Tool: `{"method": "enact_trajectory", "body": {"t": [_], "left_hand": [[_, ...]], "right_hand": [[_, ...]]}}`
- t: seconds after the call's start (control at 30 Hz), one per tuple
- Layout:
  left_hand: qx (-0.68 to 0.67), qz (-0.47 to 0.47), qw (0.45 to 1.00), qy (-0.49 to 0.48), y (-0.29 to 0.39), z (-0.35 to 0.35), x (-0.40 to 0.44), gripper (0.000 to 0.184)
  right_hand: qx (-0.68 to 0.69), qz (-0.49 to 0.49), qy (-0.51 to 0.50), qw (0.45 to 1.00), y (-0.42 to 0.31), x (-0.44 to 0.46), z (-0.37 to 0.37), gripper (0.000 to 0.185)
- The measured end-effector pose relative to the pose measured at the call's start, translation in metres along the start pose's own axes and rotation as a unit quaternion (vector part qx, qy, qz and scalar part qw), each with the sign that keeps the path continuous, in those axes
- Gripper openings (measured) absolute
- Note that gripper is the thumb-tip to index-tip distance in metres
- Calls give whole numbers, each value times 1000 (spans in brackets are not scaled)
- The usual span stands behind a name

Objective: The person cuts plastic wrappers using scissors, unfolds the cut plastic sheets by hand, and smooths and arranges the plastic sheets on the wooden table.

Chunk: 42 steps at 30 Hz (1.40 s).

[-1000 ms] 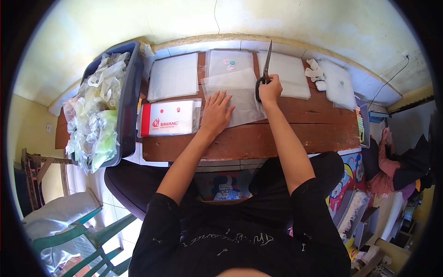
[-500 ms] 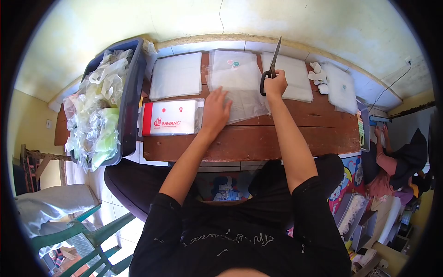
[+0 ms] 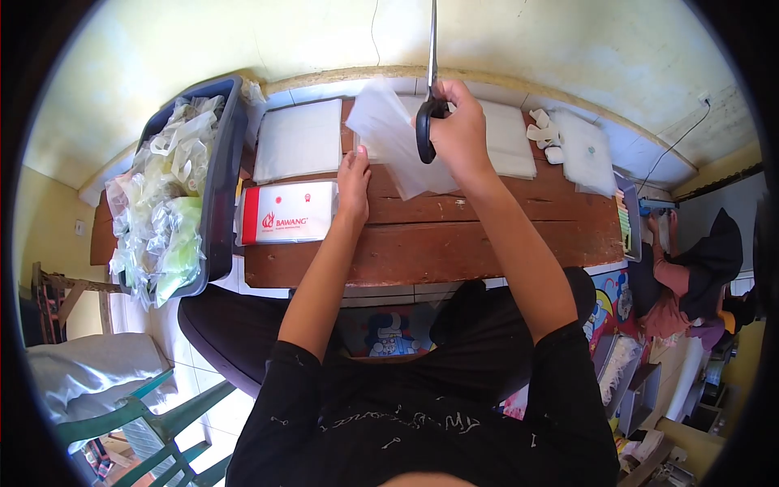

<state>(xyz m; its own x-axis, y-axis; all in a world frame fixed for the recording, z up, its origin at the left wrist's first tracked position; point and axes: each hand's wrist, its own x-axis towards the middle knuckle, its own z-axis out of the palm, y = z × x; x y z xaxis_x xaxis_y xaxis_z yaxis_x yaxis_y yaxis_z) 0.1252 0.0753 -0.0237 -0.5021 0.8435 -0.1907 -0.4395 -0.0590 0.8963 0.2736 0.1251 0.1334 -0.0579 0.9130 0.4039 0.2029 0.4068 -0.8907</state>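
Note:
My right hand (image 3: 462, 134) is closed round the black handles of a pair of scissors (image 3: 427, 130), whose blades point away toward the wall. Just left of the scissors, clear plastic bags (image 3: 385, 126) are raised and bent over at a slant above the table. My left hand (image 3: 354, 183) is closed at their left side, its thumb up and fingers curled against the plastic edge; part of the grip is hidden. Beside it on the left lies a red and white pack marked BAWANG (image 3: 290, 213).
Flat stacks of clear plastic (image 3: 299, 142) lie along the back of the wooden table (image 3: 422, 243), with another at right (image 3: 586, 150) beside small white pieces (image 3: 545, 128). A dark tub (image 3: 213, 219) full of plastic bags stands left. Another person (image 3: 682, 276) sits far right.
The clear bags have come up off the table and bent over. My left hand has moved left and closed at their edge. My right hand has shifted left with the scissors.

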Motion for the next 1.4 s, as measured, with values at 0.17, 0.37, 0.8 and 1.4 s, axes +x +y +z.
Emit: {"method": "enact_trajectory", "body": {"t": [0.17, 0.37, 0.8, 1.4], "left_hand": [[-152, -81, 966, -191, 24, -5, -10, 65], [-45, -79, 995, -48, 49, -20, 1, 20], [323, -3, 945, -60, 40, -41, 64, 29], [516, 61, 854, 19, 31, -28, 69, 31]], "right_hand": [[80, 49, -36, 995, -5, 10, -1, 42], [153, 157, -7, 976, 46, 16, -9, 41], [-140, 149, 52, 978, 162, 5, 4, 28], [-230, 32, -27, 972, 134, -50, -14, 28]]}}
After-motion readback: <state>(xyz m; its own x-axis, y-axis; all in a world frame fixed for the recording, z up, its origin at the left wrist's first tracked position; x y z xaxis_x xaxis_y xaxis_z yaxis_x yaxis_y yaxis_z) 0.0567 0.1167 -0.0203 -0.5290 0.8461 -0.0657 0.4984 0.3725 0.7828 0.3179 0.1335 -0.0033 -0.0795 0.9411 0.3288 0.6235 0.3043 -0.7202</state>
